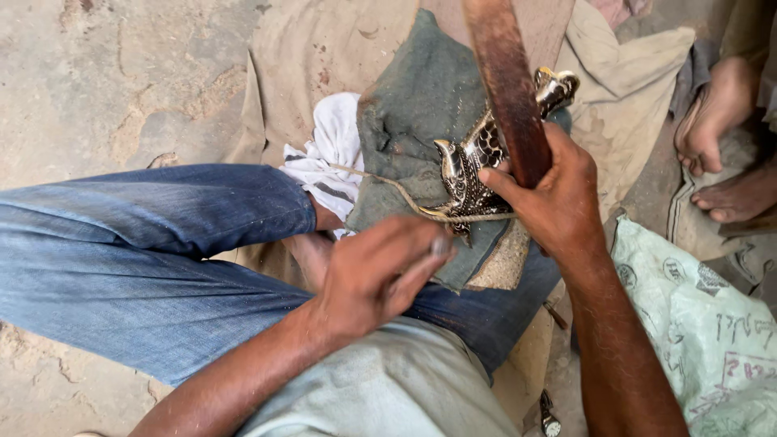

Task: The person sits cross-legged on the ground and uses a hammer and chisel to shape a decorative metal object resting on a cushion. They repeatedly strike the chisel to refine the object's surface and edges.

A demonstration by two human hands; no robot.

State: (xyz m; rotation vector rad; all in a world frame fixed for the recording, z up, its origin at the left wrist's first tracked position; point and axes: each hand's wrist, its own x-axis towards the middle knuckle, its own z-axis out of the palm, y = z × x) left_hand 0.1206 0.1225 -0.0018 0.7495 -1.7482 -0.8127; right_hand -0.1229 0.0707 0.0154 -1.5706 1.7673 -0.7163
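Right hand (pixel 558 194) clenched on rusty flat bar (pixel 506 81); left hand (pixel 376 271) pinching small tool. Brass figurine (pixel 477 162) cord-tied: heavy, rigid, slick; hold by body.

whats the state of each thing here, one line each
Shiny patterned metal ornament: lying on cloth, tied with cord.
Brown flat wooden stick: gripped, tilted over ornament.
Thin tan cord: pulled taut.
Grey-green cloth: crumpled under ornament.
Right hand: closed.
Left hand: fingers curled.

We count two hands, our left hand (pixel 376 271) and right hand (pixel 550 194), one rusty bar (pixel 508 81) in the right, one ornate metal piece (pixel 477 166) between them, one cord (pixel 405 198), two cloths beneath, grey (pixel 413 105) and white (pixel 336 150), two bare feet (pixel 716 113) beyond the right, one printed sack (pixel 704 324) beside it.
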